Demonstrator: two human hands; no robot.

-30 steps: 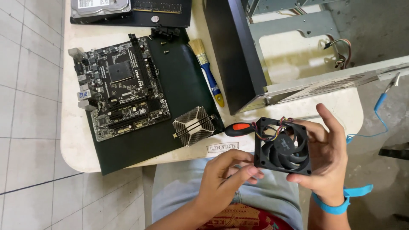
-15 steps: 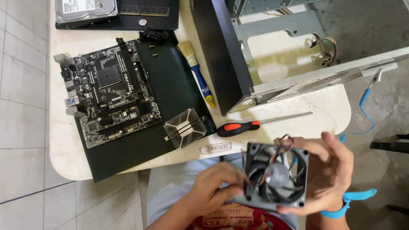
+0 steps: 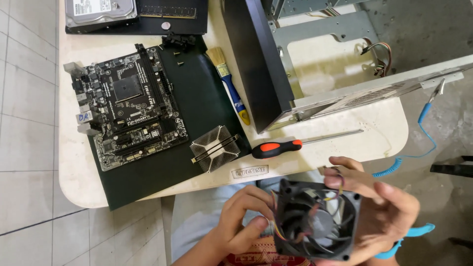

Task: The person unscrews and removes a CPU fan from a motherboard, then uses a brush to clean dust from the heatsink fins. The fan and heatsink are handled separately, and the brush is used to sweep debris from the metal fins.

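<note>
A black square cooling fan [image 3: 315, 221] with thin coloured wires is held over my lap, below the table's front edge. My right hand [image 3: 379, 207] cups its right side and back. My left hand [image 3: 244, 219] pinches the fan's left edge and its wires. On the table just above lie a screwdriver [image 3: 281, 146] with a black and orange handle and a finned metal heatsink [image 3: 215, 148].
A motherboard [image 3: 128, 111] rests on a black mat [image 3: 207, 108]. A blue-handled brush [image 3: 231, 83] lies beside an open computer case [image 3: 315, 64]. A hard drive [image 3: 101, 11] sits at the far left. A blue coiled strap cord [image 3: 419, 143] hangs at the right.
Both hands have brought the fan down and towards me, off the table edge. The fan has turned slightly, and the screwdriver it partly covered is now fully in view.
</note>
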